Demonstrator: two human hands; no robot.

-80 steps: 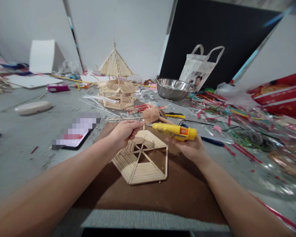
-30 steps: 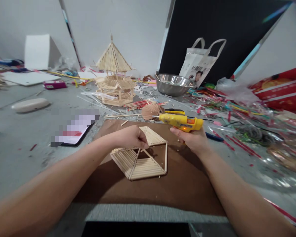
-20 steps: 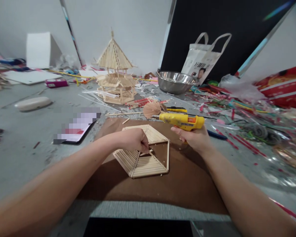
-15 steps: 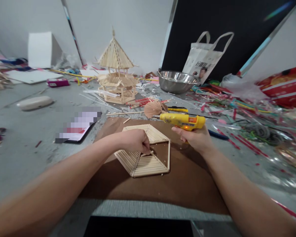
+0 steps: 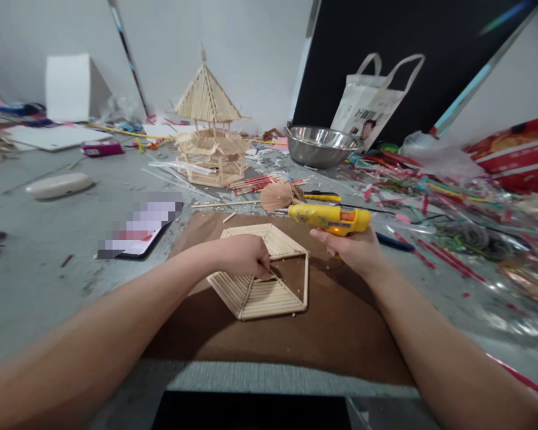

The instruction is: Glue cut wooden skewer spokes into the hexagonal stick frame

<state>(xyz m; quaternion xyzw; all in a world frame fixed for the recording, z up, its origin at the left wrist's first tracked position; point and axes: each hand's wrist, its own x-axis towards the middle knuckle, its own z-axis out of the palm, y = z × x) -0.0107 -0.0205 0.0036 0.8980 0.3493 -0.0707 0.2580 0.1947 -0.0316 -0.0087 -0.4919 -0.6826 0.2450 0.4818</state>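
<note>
A six-sided panel of pale wooden sticks point(image 5: 273, 298) lies flat on a brown sheet point(image 5: 291, 343). Rows of sticks fill most of its wedges, while the right-hand wedge is just a frame with brown showing through. My left hand point(image 5: 246, 254) is closed in a pinch over the panel's middle, on a short wooden stick point(image 5: 271, 277) at the inner end of the front wedge. Its fingertips are partly hidden. My right hand point(image 5: 356, 251) grips a yellow hot glue gun point(image 5: 327, 218) just beyond the panel's right side. The gun's nozzle points left and an orange light glows on its body.
Behind the sheet stands a stick pagoda point(image 5: 210, 128), with red-tipped sticks point(image 5: 255, 184) before it. A phone point(image 5: 141, 230) lies left. A metal bowl point(image 5: 323, 146), a paper fan-shaped piece point(image 5: 278, 197), a yellow cutter point(image 5: 323, 196) and heaped scraps point(image 5: 457, 209) are behind and right.
My left fingers have lowered slightly, and the short stick now lies closer along the front wedge's inner end. The glue gun stays in my right hand, almost still. The view has shifted slightly.
</note>
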